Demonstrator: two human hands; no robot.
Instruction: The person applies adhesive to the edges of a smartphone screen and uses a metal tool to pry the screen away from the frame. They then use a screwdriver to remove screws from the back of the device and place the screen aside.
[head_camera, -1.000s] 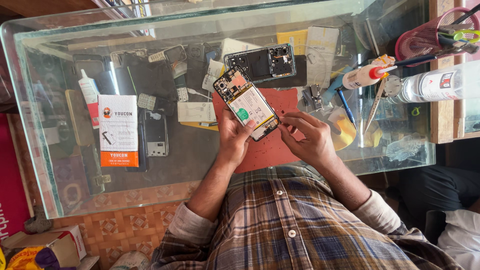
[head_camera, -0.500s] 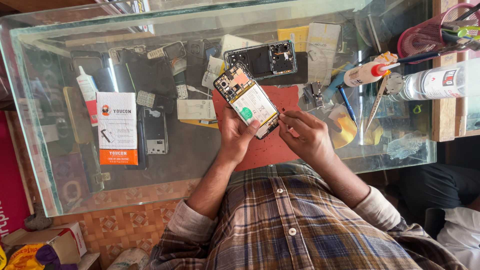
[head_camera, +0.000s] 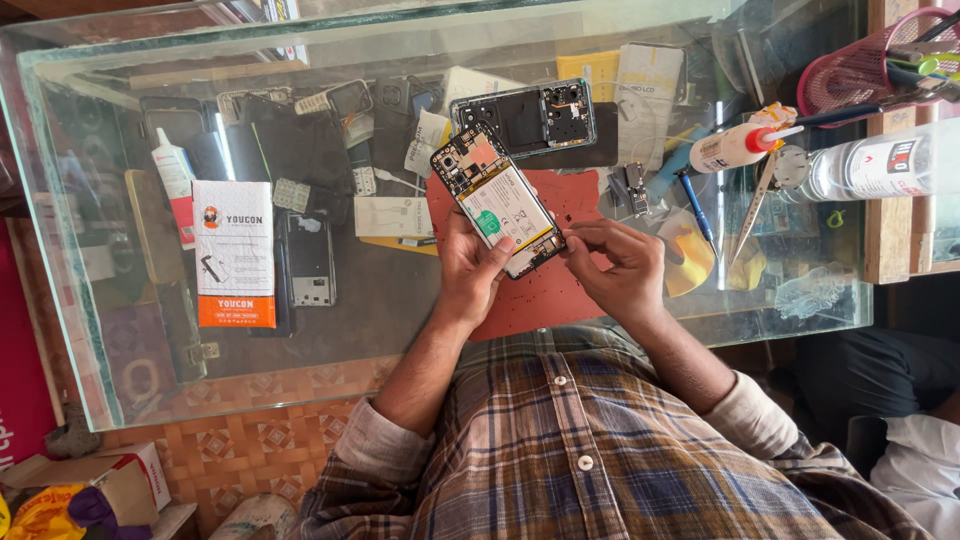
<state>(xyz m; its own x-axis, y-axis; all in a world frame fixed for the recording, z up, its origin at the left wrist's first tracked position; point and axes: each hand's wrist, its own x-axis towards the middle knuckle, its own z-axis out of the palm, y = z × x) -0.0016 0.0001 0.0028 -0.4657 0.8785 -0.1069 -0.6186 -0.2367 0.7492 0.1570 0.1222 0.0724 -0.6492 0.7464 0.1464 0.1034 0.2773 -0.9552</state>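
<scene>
Lying tilted above the red mat on the glass tabletop, the opened phone showed its insides to the head camera: a white battery with a green tab filling the middle, a copper-coloured board and camera module at the far end, and a narrow board at the near end. The left hand cradled it from below, fingers curled around its near-left edge and the thumb pressed along the side. The right hand was pinched closed at the phone's near corner, thumb and forefinger tips meeting on something too small to make out. Both forearms came up from plaid sleeves. Just beyond the phone lay a detached back frame, and well off to the right a glue bottle.
</scene>
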